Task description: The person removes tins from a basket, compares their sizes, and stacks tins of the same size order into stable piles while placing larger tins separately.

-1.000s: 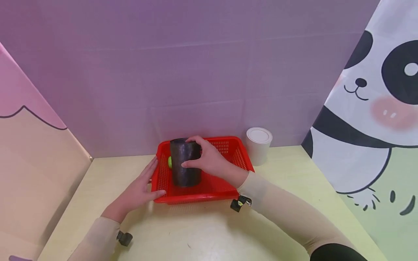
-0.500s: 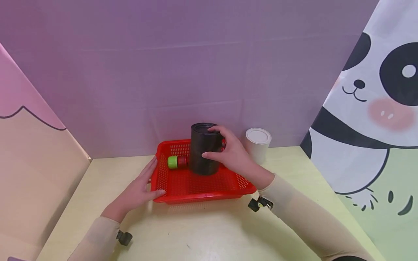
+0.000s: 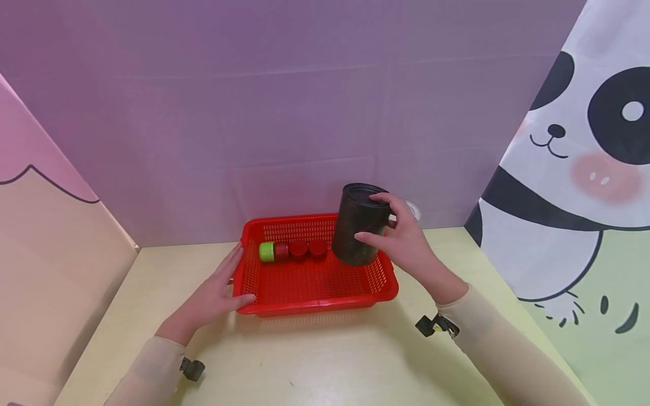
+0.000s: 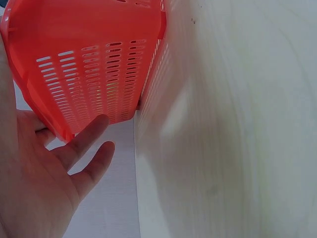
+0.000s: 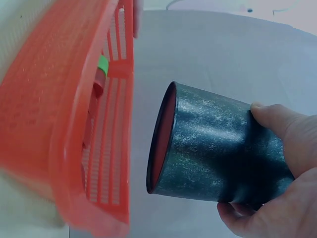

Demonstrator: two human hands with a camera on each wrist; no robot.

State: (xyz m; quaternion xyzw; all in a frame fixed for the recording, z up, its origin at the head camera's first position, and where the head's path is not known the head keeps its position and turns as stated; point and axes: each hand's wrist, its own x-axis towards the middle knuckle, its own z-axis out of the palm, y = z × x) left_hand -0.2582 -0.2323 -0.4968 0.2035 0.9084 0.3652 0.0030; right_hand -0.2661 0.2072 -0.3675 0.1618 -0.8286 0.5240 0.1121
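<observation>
My right hand (image 3: pixel 406 237) grips a black cylindrical can (image 3: pixel 358 231) near its upper end, thumb on one side and fingers on the other. The can tilts slightly over the right part of a red plastic basket (image 3: pixel 315 307); the right wrist view shows its bottom raised above the basket rim. My left hand (image 3: pixel 213 299) rests on the basket's left edge with fingers extended, thumb over the front left corner. Along the back inside the basket lie a small green piece (image 3: pixel 266 252), a dark red piece (image 3: pixel 281 252) and two red round pieces (image 3: pixel 298 250).
A white can (image 3: pixel 413 210) stands behind the right hand, mostly hidden by it. The basket sits on a pale wooden table (image 3: pixel 304 361), close to a purple backdrop (image 3: pixel 304 113). A panda-printed panel (image 3: pixel 548 242) rises at the right.
The black can in my right hand has moved right across the basket and lifted, uncovering the small green and red pieces. My left hand has stayed on the basket's left edge.
</observation>
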